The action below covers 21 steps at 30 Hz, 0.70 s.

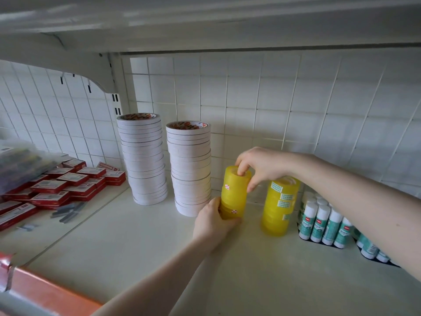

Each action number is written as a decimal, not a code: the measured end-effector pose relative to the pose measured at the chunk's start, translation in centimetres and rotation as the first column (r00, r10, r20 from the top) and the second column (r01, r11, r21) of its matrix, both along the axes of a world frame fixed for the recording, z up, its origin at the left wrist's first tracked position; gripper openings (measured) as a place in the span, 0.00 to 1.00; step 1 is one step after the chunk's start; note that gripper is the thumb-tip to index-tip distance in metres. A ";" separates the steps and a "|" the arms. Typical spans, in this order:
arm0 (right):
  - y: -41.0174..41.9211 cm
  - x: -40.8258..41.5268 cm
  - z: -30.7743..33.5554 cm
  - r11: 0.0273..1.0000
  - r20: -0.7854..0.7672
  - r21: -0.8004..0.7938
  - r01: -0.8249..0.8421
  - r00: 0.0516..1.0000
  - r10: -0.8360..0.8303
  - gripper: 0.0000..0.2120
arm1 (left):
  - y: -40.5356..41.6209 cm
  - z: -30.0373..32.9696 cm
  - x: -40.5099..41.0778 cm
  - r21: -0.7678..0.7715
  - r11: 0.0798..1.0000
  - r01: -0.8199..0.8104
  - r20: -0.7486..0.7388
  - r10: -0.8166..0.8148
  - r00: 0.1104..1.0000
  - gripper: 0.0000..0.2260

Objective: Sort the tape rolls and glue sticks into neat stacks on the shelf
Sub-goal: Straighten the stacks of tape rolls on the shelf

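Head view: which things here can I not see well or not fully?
- Glue sticks: the right arm covers part of the group.
- Labels on the right yellow tape stack: too small to read.
- Red boxes: cut off by the left edge.
- Left yellow tape stack: base hidden by the left hand.

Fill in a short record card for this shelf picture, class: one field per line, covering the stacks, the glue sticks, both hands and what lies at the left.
white tape stacks: two tall stacks, side by side at the back
yellow tape stacks: two; one held, one free-standing
left hand: grips the held stack's base
right hand: holds its top roll, a finger in the core
glue sticks: upright, grouped at the right
red boxes: piled at the left
shelf: pale surface
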State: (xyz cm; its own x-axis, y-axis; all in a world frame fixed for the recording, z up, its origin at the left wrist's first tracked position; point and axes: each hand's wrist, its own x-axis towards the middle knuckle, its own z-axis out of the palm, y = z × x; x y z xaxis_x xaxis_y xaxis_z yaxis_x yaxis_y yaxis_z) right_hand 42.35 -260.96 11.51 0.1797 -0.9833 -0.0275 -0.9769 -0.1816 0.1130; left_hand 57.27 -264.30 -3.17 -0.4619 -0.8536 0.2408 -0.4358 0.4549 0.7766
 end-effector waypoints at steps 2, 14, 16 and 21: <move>-0.2 0.1 0.0 1.000 0.020 0.000 -0.014 1.000 0.014 0.17 | -0.2 -0.1 0.0 0.002 1.000 0.002 -0.002 -0.002 1.000 0.17; -0.6 0.6 0.2 0.995 0.043 0.082 -0.048 0.998 0.044 0.14 | -0.3 -0.2 -0.3 0.028 1.000 0.005 -0.023 -0.004 1.000 0.18; -0.5 0.4 0.1 0.995 0.051 0.095 -0.041 0.998 0.036 0.15 | -0.3 -0.3 -0.4 0.011 1.000 0.012 -0.025 -0.012 1.000 0.17; 0.0 0.3 0.2 0.996 0.191 0.094 -0.001 0.981 -0.017 0.16 | -0.5 -0.4 -0.4 0.000 1.000 0.019 -0.032 -0.019 0.999 0.17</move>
State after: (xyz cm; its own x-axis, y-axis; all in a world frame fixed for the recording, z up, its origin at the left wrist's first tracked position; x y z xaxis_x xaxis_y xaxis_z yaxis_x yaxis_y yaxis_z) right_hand 42.61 -260.95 11.71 0.1824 -0.9795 -0.0853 -0.9802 -0.1744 -0.0937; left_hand 56.85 -264.76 -3.53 -0.4700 -0.8448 0.2557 -0.4023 0.4629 0.7899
